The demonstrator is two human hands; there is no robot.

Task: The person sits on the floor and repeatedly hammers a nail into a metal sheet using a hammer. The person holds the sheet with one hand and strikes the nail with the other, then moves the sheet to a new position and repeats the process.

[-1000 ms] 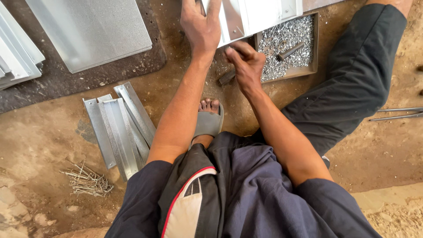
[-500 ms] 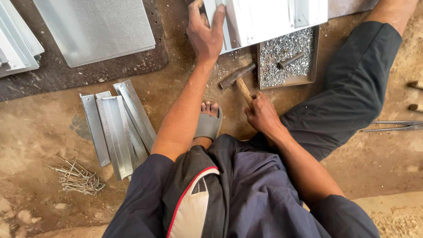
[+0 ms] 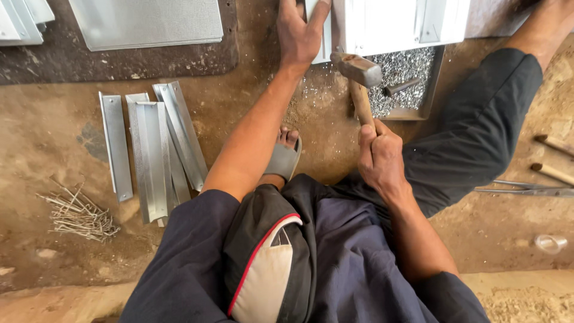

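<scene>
Hammer (image 3: 362, 90): wooden handle runs near to far, metal head at the far end, just short of the white sheet-metal piece (image 3: 394, 24)
Right hand (image 3: 379, 157): fist closed round the handle's near end
Left hand (image 3: 301, 33): fingers spread, pressing flat on the sheet-metal piece's left edge
Tray (image 3: 431, 84): silvery bits inside, just right of the hammer head
Floor (image 3: 257, 90): bare dirt left of the head; metal strips (image 3: 152, 149) lie well apart

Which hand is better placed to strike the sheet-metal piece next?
Right. The right hand grips the wooden handle of the hammer, whose head sits right by the folded metal piece. The left hand lies flat on that piece, pinning it.
</scene>
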